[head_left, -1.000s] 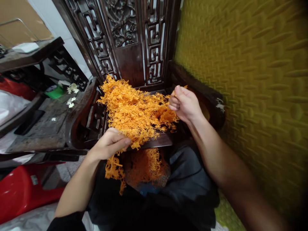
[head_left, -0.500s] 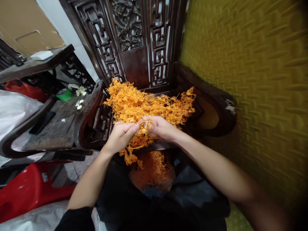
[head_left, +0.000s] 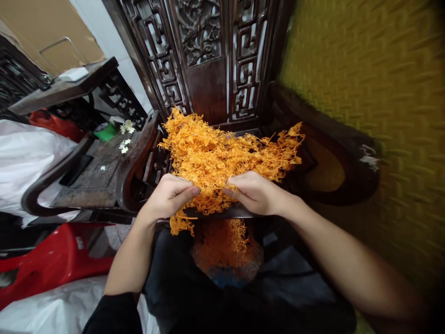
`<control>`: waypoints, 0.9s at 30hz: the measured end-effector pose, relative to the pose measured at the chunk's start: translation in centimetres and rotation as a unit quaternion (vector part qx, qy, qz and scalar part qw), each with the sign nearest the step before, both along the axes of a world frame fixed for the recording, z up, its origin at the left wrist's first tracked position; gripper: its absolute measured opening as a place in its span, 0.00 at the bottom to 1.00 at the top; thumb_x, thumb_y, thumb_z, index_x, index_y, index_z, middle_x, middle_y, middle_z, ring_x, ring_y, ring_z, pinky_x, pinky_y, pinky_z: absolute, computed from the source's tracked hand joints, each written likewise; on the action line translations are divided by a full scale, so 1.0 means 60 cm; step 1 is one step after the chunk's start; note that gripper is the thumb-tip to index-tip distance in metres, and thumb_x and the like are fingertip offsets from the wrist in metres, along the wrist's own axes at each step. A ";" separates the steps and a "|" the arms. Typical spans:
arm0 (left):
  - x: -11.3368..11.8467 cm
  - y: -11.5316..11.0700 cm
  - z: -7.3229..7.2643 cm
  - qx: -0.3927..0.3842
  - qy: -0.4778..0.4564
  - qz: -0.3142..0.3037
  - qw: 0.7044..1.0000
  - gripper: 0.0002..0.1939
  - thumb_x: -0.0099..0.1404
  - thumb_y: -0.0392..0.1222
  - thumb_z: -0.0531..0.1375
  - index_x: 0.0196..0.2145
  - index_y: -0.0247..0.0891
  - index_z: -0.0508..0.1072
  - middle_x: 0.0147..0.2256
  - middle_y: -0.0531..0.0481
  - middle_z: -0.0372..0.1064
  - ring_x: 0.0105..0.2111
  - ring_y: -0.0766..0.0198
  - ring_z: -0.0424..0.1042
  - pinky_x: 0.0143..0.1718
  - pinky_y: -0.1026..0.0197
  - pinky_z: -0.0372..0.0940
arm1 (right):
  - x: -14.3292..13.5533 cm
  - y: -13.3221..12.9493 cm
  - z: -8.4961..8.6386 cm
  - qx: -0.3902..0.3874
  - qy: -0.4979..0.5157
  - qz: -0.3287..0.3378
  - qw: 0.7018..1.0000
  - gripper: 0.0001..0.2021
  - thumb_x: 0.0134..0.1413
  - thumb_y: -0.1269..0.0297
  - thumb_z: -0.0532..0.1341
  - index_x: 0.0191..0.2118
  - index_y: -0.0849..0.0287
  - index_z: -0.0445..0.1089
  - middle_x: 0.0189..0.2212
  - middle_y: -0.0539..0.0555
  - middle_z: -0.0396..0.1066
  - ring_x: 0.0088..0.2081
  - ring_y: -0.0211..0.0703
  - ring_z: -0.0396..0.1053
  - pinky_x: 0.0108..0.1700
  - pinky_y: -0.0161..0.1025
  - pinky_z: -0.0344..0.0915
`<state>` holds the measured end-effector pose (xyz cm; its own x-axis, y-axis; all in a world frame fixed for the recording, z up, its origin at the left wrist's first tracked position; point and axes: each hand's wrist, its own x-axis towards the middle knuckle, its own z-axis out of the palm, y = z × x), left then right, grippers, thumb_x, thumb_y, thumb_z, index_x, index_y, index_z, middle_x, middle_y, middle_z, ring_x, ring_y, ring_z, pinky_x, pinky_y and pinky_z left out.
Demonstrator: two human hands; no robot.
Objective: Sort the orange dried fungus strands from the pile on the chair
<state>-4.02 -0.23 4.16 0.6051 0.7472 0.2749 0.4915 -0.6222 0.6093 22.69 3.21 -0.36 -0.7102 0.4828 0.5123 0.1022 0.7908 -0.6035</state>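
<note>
A heap of orange, branching, stringy pieces (head_left: 222, 153) covers the seat of a dark carved wooden chair (head_left: 208, 93). My left hand (head_left: 170, 195) is closed in a pinch at the heap's near left side. An orange sprig (head_left: 181, 223) hangs below that hand, its upper end hidden by my fingers. To the right, my right hand (head_left: 259, 192) pinches a small orange strand (head_left: 232, 184) between thumb and forefinger. The two hands are apart, with part of the heap showing between them.
Between my legs is a container (head_left: 222, 260) with more orange pieces. A second wooden chair (head_left: 93, 178) at left holds green tape (head_left: 105, 131) and small white flower-like pieces (head_left: 127, 126). A red plastic stool (head_left: 59, 257) lies lower left; a yellow textured surface (head_left: 347, 60) rises at right.
My hands have moved from close together over the orange strand to well apart. The view has shifted, so the surroundings sit slightly further right.
</note>
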 end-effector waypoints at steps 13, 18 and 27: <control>-0.043 0.031 0.013 -0.138 -0.412 0.051 0.899 0.28 0.69 0.50 0.58 0.14 0.37 0.59 0.09 0.57 0.48 0.11 0.72 0.50 0.24 0.60 0.55 | 0.077 0.019 0.010 -0.366 0.278 0.023 0.888 0.22 0.69 0.55 0.58 0.23 0.59 0.64 0.15 0.43 0.50 0.16 0.29 0.48 0.19 0.33 0.46; -0.032 0.027 -0.001 -0.199 -0.386 0.124 0.892 0.26 0.67 0.52 0.62 0.16 0.36 0.67 0.11 0.53 0.55 0.13 0.71 0.53 0.20 0.63 0.49 | 0.068 0.019 0.002 -0.446 0.303 -0.074 0.839 0.13 0.61 0.57 0.66 0.44 0.61 0.77 0.29 0.54 0.74 0.17 0.33 0.64 0.14 0.32 0.47; 0.046 0.034 -0.032 -0.297 -0.272 0.184 0.897 0.21 0.66 0.59 0.63 0.35 0.36 0.83 0.24 0.50 0.69 0.20 0.69 0.64 0.20 0.66 0.57 | -0.008 0.007 -0.012 -0.611 0.342 -0.120 0.704 0.17 0.43 0.73 0.60 0.41 0.64 0.78 0.24 0.49 0.63 0.17 0.29 0.54 0.17 0.31 0.36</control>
